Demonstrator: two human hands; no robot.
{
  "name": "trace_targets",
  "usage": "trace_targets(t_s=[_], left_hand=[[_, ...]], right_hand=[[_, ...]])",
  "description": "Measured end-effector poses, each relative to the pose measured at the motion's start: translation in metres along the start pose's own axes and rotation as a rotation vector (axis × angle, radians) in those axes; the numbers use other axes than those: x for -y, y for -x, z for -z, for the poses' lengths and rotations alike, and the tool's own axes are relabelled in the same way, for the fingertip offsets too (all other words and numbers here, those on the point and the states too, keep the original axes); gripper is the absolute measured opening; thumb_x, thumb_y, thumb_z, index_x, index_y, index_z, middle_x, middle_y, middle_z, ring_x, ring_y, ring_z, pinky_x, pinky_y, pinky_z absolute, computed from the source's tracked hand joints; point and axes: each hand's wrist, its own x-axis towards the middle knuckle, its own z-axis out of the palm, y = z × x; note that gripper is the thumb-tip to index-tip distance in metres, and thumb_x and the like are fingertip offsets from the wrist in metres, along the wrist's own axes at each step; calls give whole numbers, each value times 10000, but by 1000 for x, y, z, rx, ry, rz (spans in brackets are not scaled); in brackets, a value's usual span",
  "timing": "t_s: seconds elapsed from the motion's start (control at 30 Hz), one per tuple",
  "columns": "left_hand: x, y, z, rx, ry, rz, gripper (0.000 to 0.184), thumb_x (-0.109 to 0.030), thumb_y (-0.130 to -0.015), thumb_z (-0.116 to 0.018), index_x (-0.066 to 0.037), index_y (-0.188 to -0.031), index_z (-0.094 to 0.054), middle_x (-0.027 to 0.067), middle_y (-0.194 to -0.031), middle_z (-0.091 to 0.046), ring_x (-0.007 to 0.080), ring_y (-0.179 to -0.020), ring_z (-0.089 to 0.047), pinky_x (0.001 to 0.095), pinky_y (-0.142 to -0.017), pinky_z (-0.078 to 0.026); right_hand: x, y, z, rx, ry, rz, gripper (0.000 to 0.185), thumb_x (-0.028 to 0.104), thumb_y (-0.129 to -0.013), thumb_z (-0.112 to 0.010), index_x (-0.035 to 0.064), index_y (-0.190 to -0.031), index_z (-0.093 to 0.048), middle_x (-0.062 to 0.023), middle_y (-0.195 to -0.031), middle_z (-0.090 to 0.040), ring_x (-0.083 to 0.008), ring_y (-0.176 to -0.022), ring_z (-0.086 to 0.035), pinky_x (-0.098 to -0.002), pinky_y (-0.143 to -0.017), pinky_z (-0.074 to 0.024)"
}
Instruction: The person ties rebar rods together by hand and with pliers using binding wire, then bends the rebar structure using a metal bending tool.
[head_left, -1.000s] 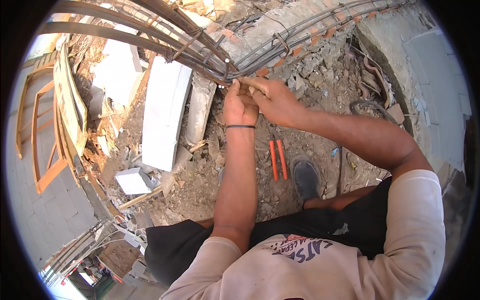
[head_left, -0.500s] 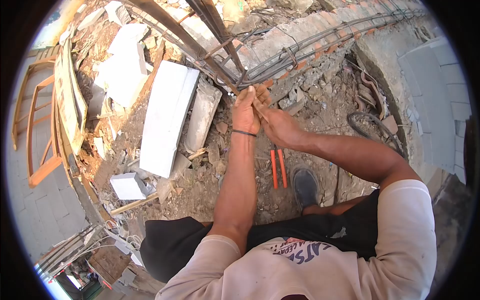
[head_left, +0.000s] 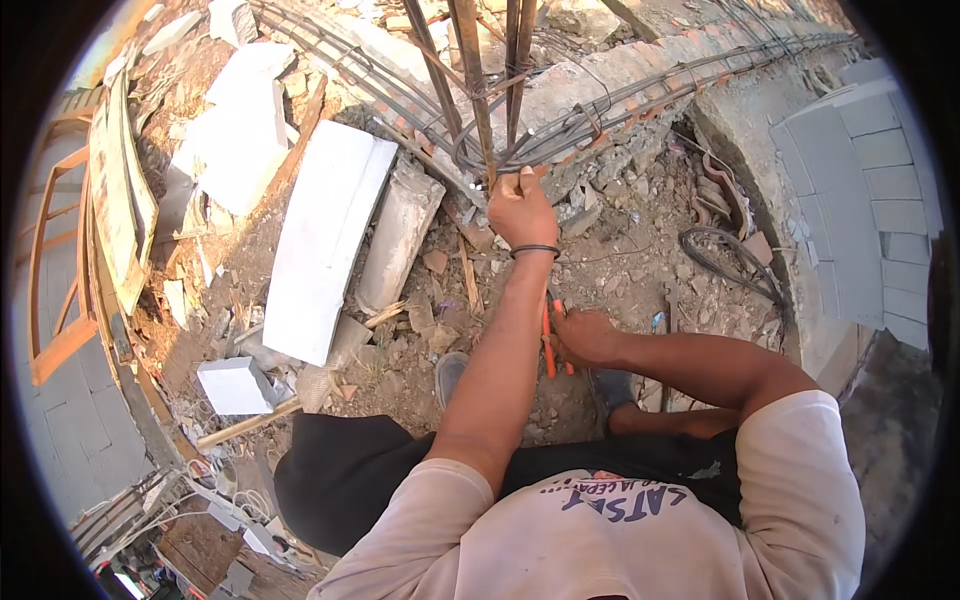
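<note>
My left hand [head_left: 522, 212], with a dark band at the wrist, is closed at the foot of the upright steel rebar [head_left: 470, 75], where bars cross. Whatever its fingers pinch is hidden. Lower down and to the right, my right hand [head_left: 585, 338] has its fingers around the red-orange handles of a pair of pincers [head_left: 547, 330]. The tool's head points away from me, partly covered by my left forearm. My shoes stand on either side, close to the tool.
Bundled horizontal rebar [head_left: 640, 100] runs along a brick footing to the right. A white slab [head_left: 330, 240] and a concrete chunk [head_left: 400, 235] lie left of my arm. Coiled cable [head_left: 735, 262] rests on rubble at right, near grey paving [head_left: 870, 190]. Wooden frames [head_left: 60, 260] stand far left.
Both hands were together at the rebar's foot. My right hand has come down and back to the pincers on the ground; my left stays at the bars. The camera view has shifted.
</note>
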Motion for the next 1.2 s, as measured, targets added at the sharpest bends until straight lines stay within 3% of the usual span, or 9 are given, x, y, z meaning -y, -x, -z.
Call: trace_targets(t_s=[0.1, 0.17, 0.4, 0.47, 0.7, 0.77, 0.87, 0.93, 1.2], left_hand=[[-4, 0, 1, -35, -354, -255, 287, -199, -907, -647, 23, -726, -628, 193, -614, -578, 332, -522, -536, 443, -550, -426], [-6, 3, 4, -30, -312, -251, 257, -188, -918, -631, 31, -783, -641, 170, -626, -589, 311, -529, -541, 429, -556, -428], [-18, 22, 16, 107, 7, 182, 314, -116, -963, -529, 89, -1194, -586, 121, -856, -649, 176, -690, -565, 347, -637, -453], [-16, 22, 16, 80, 50, 106, 326, -117, -964, -526, 91, -1206, -592, 136, -902, -656, 177, -721, -572, 338, -664, -462], [-1, 13, 19, 57, 38, -86, 334, -99, -946, -519, 83, -1196, -643, 179, -1012, -689, 181, -799, -615, 322, -720, -487], [2, 11, 23, 86, 9, -70, 331, -100, -939, -522, 73, -1191, -651, 188, -1016, -693, 191, -800, -625, 335, -714, -492], [-3, 7, 27, 115, -28, -23, 328, -93, -919, -511, 70, -1161, -661, 221, -1001, -693, 264, -837, -658, 378, -737, -505], [-5, 7, 28, 130, -29, 3, 329, -85, -905, -496, 77, -1137, -663, 247, -982, -689, 328, -873, -681, 409, -766, -514], [1, -1, 30, 118, -57, -141, 308, -84, -884, -512, 74, -1096, -670, 255, -1012, -689, 375, -933, -673, 411, -830, -511]], right_hand=[[10, -30, -17, -264, 23, -179, 502, 422, -942, -550, -31, -1158, -556, -268, -1131, -623, -371, -1036, -668, -481, -817, -556], [31, -32, -18, -71, 82, -237, 478, 340, -935, -580, -16, -1247, -515, -265, -1237, -568, -365, -1120, -634, -446, -888, -533], [22, -58, -58, -105, 17, -430, 603, 244, -835, -696, -5, -1335, -470, -245, -1338, -493, -368, -1211, -571, -437, -927, -509], [22, -69, -66, -163, -158, -554, 609, 235, -816, -684, -18, -1329, -475, -239, -1351, -489, -352, -1211, -572, -444, -942, -502], [12, -12, -27, -344, -537, -441, 489, 215, -798, -635, -44, -1195, -514, -217, -1072, -632, -298, -1025, -665, -424, -855, -526], [7, 45, 12, -29, -588, -237, 438, 214, -807, -654, -39, -1133, -506, -168, -935, -640, -237, -868, -678, -384, -782, -536], [-3, 114, 46, 67, -764, -210, 367, 177, -837, -658, -19, -1100, -494, -132, -910, -614, -183, -760, -649, -355, -691, -534], [-5, 138, 63, -63, -997, -301, 306, 114, -865, -615, -13, -1098, -463, -105, -935, -574, -176, -791, -650, -339, -730, -538], [5, 65, 79, -509, -814, -131, 372, 144, -905, -623, 30, -1214, -450, -109, -916, -549, -169, -757, -551, -358, -698, -470]])
